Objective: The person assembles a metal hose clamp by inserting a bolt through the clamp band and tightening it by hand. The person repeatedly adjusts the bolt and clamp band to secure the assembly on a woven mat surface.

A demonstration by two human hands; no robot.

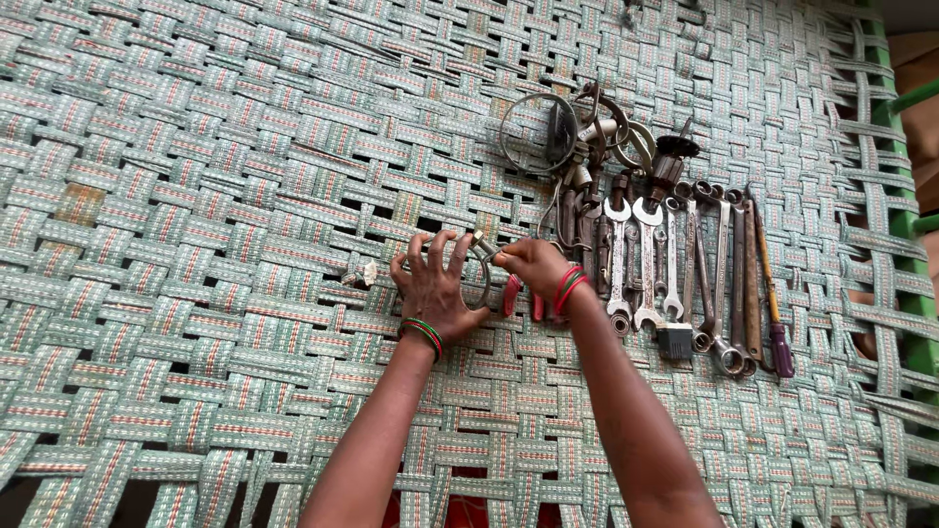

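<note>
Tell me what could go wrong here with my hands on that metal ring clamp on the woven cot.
1. The woven strap surface has open gaps; the small part beside your left hand could slip through.
2. Your right hand pinches the ring clamp at its screw end; your fingers might get nipped if it springs.
3. The row of spanners lies close to your right wrist; a nudge could scatter them.

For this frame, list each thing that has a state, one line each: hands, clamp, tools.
left hand: fingers spread, pressed flat on the woven cot, touching the ring clamp.
right hand: closed, pinching the clamp's screw end.
ring clamp: lying on the cot between both hands.
spanners: laid side by side, untouched.
screwdriver: lying at the row's right end.
woven cot: taut, webbing worn.
</note>
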